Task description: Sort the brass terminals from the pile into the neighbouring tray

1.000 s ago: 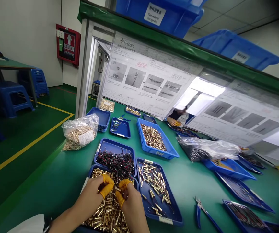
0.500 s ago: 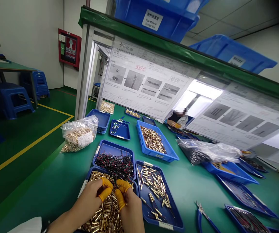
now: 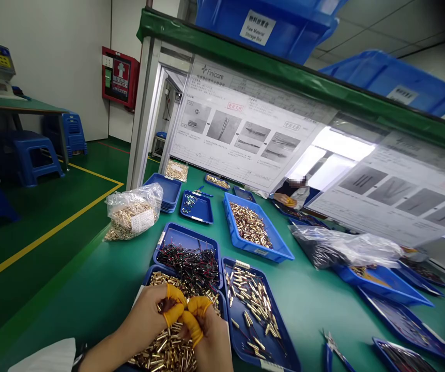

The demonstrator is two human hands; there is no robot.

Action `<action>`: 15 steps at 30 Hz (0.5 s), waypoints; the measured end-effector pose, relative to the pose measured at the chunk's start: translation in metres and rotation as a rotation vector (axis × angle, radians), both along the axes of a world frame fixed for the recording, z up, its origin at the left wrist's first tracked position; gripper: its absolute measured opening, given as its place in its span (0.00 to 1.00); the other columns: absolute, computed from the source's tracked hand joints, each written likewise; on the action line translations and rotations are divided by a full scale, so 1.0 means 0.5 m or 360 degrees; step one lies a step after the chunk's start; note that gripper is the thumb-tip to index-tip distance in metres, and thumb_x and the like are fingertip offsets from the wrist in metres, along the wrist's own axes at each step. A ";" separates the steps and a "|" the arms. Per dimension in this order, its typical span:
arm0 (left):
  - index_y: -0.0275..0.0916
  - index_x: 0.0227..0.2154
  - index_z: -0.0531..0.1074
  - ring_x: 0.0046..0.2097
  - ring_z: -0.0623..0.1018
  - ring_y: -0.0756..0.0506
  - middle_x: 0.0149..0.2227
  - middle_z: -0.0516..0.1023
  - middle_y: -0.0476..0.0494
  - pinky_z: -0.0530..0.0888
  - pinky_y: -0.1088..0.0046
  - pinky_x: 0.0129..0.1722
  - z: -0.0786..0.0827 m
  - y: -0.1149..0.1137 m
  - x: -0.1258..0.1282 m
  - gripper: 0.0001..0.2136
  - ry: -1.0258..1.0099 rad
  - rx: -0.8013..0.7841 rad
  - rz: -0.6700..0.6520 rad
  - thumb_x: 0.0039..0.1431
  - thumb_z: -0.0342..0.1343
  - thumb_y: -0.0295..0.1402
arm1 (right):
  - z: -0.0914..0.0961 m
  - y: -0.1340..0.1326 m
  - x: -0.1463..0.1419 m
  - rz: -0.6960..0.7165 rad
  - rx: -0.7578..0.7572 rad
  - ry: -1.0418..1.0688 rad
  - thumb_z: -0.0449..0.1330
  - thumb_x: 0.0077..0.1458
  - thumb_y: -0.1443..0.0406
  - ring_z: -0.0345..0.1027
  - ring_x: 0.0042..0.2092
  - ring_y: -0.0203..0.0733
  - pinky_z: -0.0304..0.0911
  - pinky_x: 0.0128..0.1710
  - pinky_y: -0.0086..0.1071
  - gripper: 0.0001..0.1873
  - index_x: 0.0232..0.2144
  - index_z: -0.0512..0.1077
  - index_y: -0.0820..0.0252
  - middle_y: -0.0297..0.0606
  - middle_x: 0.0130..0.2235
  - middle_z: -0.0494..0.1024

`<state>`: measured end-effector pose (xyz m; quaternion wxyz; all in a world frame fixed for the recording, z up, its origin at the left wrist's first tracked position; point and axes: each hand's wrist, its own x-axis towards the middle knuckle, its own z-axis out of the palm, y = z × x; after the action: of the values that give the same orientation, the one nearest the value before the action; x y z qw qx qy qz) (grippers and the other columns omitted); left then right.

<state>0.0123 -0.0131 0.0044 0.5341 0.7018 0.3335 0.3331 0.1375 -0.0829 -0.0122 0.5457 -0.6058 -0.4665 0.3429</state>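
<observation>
My left hand (image 3: 144,315) and my right hand (image 3: 209,336) meet low in the view, with orange finger cots on the fingertips. Both pinch a thin dark wire (image 3: 164,306), partly hidden by the fingers, above a blue tray (image 3: 148,276) heaped with brass pins. Just beyond my hands, a blue tray (image 3: 175,232) holds a tangle of thin black and red wires. To the right of my right hand, another blue tray (image 3: 280,336) holds scattered brass pins, some with wires.
A blue tray (image 3: 259,252) of brass pins and a plastic bag (image 3: 133,214) of brass parts stand further along the green bench. Blue-handled pliers (image 3: 333,351) lie at the lower right. A co-worker (image 3: 294,194) sits at the far end, beyond a hanging instruction sheet (image 3: 245,124).
My hands have drawn closer, their orange fingertips now almost touching. The whole view has shifted slightly, with the bench items moving right and down.
</observation>
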 end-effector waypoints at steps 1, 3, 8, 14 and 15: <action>0.36 0.24 0.72 0.26 0.67 0.49 0.23 0.70 0.49 0.65 0.76 0.25 -0.001 0.000 -0.001 0.05 -0.0050 -0.0040 0.0014 0.47 0.52 0.30 | 0.004 0.000 -0.003 0.0023 0.0035 0.0073 0.57 0.50 0.51 0.64 0.18 0.34 0.59 0.21 0.26 0.17 0.25 0.66 0.60 0.30 0.16 0.71; 0.35 0.24 0.72 0.26 0.68 0.48 0.23 0.70 0.48 0.66 0.76 0.26 -0.003 0.000 -0.002 0.05 -0.0133 -0.0118 0.0035 0.47 0.53 0.31 | 0.013 0.000 -0.006 0.0066 0.0038 0.0229 0.57 0.50 0.50 0.63 0.17 0.33 0.59 0.21 0.25 0.18 0.24 0.65 0.59 0.28 0.15 0.70; 0.35 0.27 0.73 0.29 0.71 0.47 0.26 0.72 0.47 0.68 0.75 0.29 -0.006 0.006 -0.002 0.06 -0.0177 -0.0255 -0.0092 0.48 0.54 0.31 | 0.017 0.005 -0.004 0.0099 -0.0191 0.0447 0.60 0.40 0.45 0.60 0.13 0.33 0.56 0.17 0.24 0.23 0.22 0.62 0.58 0.24 0.10 0.65; 0.35 0.24 0.72 0.27 0.68 0.49 0.23 0.70 0.49 0.65 0.75 0.27 -0.014 0.008 -0.004 0.04 -0.0152 -0.0253 -0.0172 0.47 0.54 0.30 | 0.020 0.005 -0.003 0.0129 -0.0172 0.0204 0.60 0.46 0.51 0.59 0.14 0.31 0.57 0.17 0.24 0.18 0.20 0.64 0.59 0.25 0.12 0.65; 0.34 0.24 0.71 0.27 0.68 0.49 0.23 0.70 0.49 0.66 0.75 0.27 -0.015 0.007 -0.004 0.04 -0.0169 -0.0290 -0.0195 0.47 0.54 0.30 | 0.026 0.003 -0.004 0.0142 -0.0180 0.0157 0.61 0.47 0.54 0.60 0.15 0.31 0.57 0.18 0.24 0.16 0.20 0.64 0.59 0.26 0.13 0.66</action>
<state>0.0104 -0.0096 -0.0029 0.6319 0.6509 0.2901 0.3049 0.1355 -0.0816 0.0009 0.5171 -0.5967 -0.4453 0.4222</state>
